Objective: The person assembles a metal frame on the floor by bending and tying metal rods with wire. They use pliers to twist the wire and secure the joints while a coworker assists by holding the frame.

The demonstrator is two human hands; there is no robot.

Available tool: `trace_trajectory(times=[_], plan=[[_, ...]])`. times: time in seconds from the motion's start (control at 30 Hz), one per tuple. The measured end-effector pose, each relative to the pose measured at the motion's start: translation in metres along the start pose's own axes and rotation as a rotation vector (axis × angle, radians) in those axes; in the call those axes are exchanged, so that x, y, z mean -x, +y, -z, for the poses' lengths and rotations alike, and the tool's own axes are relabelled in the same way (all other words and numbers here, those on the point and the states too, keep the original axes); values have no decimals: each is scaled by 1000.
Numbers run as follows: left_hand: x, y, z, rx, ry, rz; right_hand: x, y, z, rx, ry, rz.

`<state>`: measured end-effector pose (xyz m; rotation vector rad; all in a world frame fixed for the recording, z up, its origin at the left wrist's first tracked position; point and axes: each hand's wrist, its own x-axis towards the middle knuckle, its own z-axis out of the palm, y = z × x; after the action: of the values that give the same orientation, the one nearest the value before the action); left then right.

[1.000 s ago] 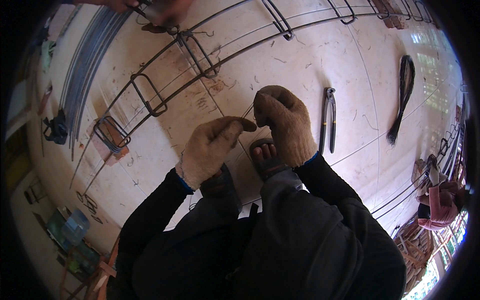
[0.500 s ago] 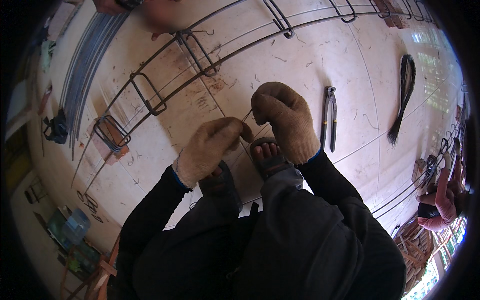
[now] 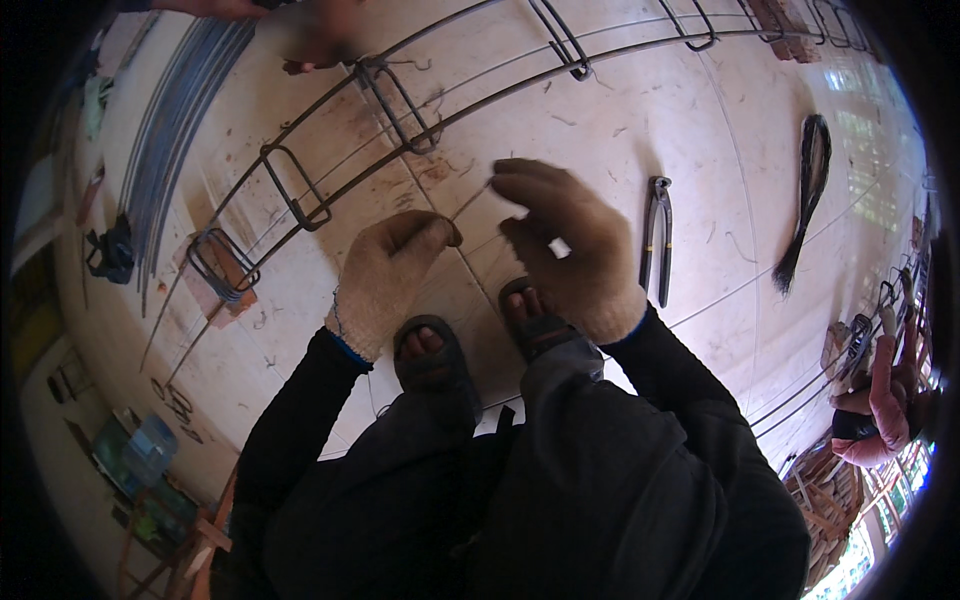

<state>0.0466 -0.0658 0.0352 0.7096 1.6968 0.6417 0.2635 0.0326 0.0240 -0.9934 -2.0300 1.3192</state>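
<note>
Both my hands wear tan knit gloves above the tiled floor, over my sandalled feet. My left hand [image 3: 385,270] pinches one end of a short thin wire [image 3: 470,201] between thumb and fingers. The wire slants up toward the fingertips of my right hand [image 3: 580,255], whose thumb and fingers are spread apart. Those fingertips are somewhat blurred; the wire's far end lies close to them. To the right of my right hand lie pincers [image 3: 656,235] with dark handles. Farther right is a looped bundle of thin dark wire [image 3: 812,180].
A steel rebar cage [image 3: 425,140] with square stirrups stretches across the far side, propped on bricks [image 3: 237,305]. Another person's hand [image 3: 330,35] is beside it. Long steel bars [image 3: 180,130] lie at the far left. A person in pink sleeves [image 3: 880,410] sits at the right.
My hands have moved apart, the left drawing back leftward. My right hand's fingers have opened from a closed grip, and more of the wire shows. The other person's hand has shifted slightly.
</note>
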Motion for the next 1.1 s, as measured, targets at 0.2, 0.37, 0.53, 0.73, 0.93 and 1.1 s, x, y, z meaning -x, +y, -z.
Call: trace_trajectory(times=[0.2,0.37,0.53,0.73,0.93,1.1], plan=[[2,2,-5,11,-47,-141,-5,7,-18,108,-250,79],[7,3,-5,-107,-82,-82,-6,17,-10,129,-314,-9],[33,-29,28,-129,-230,164,-14,55,30,276,23,56],[89,-95,86,-157,-331,303,-7,75,81,385,-19,-15],[116,-88,141,-185,-89,217,-14,95,103,478,177,14],[139,-104,146,-426,-87,153,-25,93,112,578,140,61]])
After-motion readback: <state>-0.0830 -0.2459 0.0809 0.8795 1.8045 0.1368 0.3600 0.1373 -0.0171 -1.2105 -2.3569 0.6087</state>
